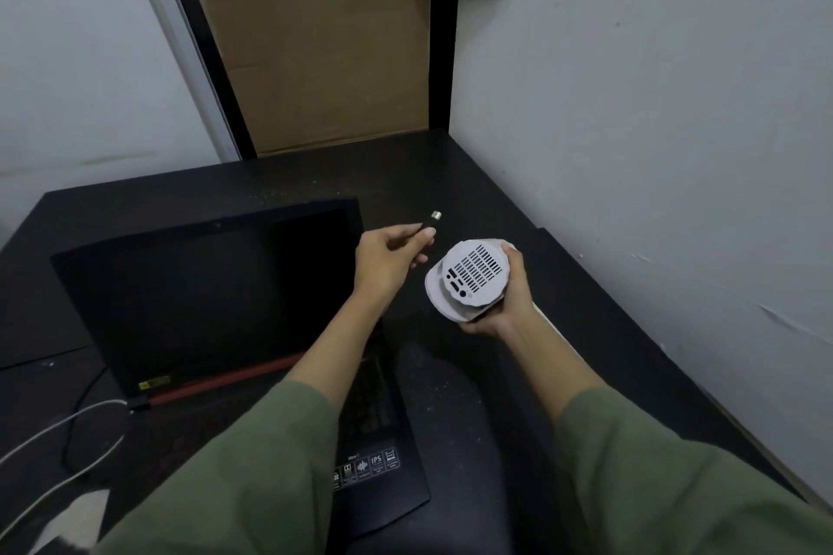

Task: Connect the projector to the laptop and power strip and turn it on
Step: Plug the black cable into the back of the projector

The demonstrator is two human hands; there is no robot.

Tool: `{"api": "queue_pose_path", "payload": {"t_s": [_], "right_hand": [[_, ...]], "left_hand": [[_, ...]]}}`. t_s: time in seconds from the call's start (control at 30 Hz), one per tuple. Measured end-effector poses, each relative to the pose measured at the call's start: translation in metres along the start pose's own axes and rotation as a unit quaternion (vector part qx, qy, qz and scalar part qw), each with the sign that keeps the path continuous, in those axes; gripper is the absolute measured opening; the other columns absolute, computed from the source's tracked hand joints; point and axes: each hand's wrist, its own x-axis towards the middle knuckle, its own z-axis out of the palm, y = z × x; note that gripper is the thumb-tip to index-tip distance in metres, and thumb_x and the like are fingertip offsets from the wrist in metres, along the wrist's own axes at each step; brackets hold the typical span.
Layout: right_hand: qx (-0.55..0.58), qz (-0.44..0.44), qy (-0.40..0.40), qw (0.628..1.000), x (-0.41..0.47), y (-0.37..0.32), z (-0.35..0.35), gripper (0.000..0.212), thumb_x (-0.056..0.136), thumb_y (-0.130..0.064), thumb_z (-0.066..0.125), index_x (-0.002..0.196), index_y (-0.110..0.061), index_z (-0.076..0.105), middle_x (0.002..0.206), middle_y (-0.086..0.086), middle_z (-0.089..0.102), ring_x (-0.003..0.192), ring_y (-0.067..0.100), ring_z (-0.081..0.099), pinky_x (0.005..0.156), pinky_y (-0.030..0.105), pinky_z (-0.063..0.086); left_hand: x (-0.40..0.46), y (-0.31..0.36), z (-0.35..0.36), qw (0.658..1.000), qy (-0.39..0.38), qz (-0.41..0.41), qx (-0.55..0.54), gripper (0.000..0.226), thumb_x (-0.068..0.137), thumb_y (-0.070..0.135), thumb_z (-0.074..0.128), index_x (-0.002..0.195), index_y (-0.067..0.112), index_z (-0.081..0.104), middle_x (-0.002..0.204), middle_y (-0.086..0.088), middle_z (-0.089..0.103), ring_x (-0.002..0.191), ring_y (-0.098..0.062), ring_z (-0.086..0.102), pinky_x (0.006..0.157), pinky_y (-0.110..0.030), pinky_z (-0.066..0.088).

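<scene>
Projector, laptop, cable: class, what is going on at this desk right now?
A person in green sleeves holds a white projector in the right hand, its vented port side turned up towards the camera. The left hand pinches a black cable plug just beside it, not yet in any port. The laptop stands open on the black desk with a dark screen, and a cable runs to its left side. No power strip is in view.
</scene>
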Motion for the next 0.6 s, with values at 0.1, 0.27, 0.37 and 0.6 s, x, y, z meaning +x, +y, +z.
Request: {"api": "queue_pose_path", "payload": {"t_s": [0.1,0.27,0.37,0.6], "right_hand": [[0.012,-0.008,-0.012,1.0,-0.012,-0.004,0.007,0.059,0.058,-0.067,0.063,0.098,-0.024,0.068,0.108,0.007,0.068,0.101,0.029,0.059,0.075,0.041,0.048],[0.03,-0.023,-0.041,0.998,-0.027,-0.006,0.015,0.062,0.06,-0.068,0.063,0.103,-0.024,0.069,0.104,0.009,0.068,0.102,0.029,0.06,0.094,0.045,0.047],[0.04,-0.027,-0.052,0.997,-0.035,-0.006,0.017,0.061,0.06,-0.069,0.063,0.099,-0.022,0.071,0.102,0.01,0.07,0.1,0.029,0.061,0.093,0.047,0.048],[0.033,-0.035,-0.067,0.997,-0.051,0.003,0.026,0.067,0.062,-0.069,0.062,0.11,-0.022,0.069,0.116,0.011,0.067,0.112,0.032,0.056,0.097,0.049,0.045]], "left_hand": [[-0.01,0.001,-0.002,1.0,-0.001,0.016,0.014,0.024,0.073,0.02,0.077,0.094,0.01,0.072,0.071,0.006,0.07,0.056,0.006,0.062,0.054,-0.006,0.046],[-0.033,0.001,-0.007,0.999,-0.022,0.033,0.027,0.024,0.069,0.017,0.08,0.091,0.012,0.073,0.075,0.005,0.07,0.065,0.008,0.065,0.063,-0.004,0.049],[-0.042,0.008,-0.012,0.998,-0.025,0.056,0.029,0.02,0.069,0.014,0.08,0.088,0.013,0.073,0.072,0.01,0.069,0.063,0.01,0.064,0.06,-0.002,0.047],[-0.056,0.021,-0.022,0.989,-0.021,0.1,0.107,0.022,0.068,0.017,0.081,0.089,0.011,0.075,0.073,0.004,0.07,0.061,0.012,0.062,0.061,-0.002,0.046]]}}
